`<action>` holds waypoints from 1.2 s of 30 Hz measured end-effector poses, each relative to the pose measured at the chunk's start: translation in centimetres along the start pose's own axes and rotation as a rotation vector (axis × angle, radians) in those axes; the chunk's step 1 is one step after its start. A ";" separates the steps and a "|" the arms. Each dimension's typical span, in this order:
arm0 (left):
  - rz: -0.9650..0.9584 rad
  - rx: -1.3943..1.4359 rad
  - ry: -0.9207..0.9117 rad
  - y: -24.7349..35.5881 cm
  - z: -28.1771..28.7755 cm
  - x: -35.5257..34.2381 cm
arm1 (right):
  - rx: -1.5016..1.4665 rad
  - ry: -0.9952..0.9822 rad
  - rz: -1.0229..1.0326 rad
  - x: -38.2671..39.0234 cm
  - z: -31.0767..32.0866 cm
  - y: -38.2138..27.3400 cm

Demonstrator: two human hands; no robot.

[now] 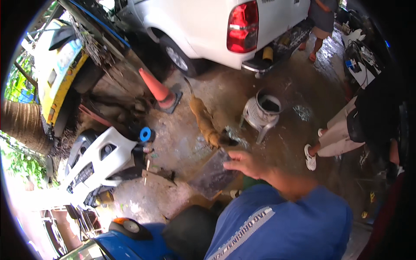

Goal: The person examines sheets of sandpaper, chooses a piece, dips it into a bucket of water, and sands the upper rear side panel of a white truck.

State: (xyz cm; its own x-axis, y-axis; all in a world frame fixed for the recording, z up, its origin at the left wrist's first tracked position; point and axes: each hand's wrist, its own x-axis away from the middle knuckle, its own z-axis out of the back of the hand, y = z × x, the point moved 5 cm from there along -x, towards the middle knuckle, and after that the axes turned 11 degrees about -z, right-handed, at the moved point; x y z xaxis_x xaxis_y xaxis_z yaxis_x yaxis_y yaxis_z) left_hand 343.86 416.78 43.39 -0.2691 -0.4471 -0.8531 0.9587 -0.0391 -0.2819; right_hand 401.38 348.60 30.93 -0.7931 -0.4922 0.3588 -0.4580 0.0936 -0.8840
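Observation:
My right hand [246, 165] comes in from the right, its forearm bent across in front of my blue shirt [286, 221]. Between thumb and fingers it pinches the upper right edge of a see-through, rectangular plastic sheet [212, 174]. The sheet hangs tilted, and the concrete floor shows dimly through it. Just beyond it stands a brown dog [203, 119], its head close to the sheet's top edge. My left hand is out of sight.
A white pickup [195, 30] stands ahead, an orange cone [157, 90] by its wheel. A metal canister on legs [262, 110] is right of the dog. A white car bumper [102, 158] and blue vehicle [125, 242] lie left. One person [342, 134] stands right, another [323, 26] behind the pickup.

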 end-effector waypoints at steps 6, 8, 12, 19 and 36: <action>-0.129 0.132 0.157 5.5 8.1 -3.0 | -0.117 0.036 0.103 -0.6 1.5 1.7; -0.132 0.153 0.172 8.4 10.2 -4.4 | -0.180 0.037 0.109 -0.4 1.9 2.1; -0.140 0.211 0.224 14.1 13.3 -6.9 | -0.141 0.088 0.067 0.1 1.7 2.4; -0.423 1.121 -0.003 28.0 16.2 -6.0 | 0.149 -0.143 0.044 2.6 -2.3 3.3; -1.460 1.885 -1.227 57.3 43.7 14.5 | 0.673 0.001 0.333 2.0 0.4 -1.4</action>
State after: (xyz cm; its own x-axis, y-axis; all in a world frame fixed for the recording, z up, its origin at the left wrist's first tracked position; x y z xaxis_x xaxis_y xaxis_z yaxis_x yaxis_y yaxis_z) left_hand 398.94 369.03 34.07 -0.8759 0.4819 -0.0247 -0.3069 -0.5168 0.7992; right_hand 400.62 347.15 32.74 -0.8472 -0.5298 0.0403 0.1503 -0.3117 -0.9382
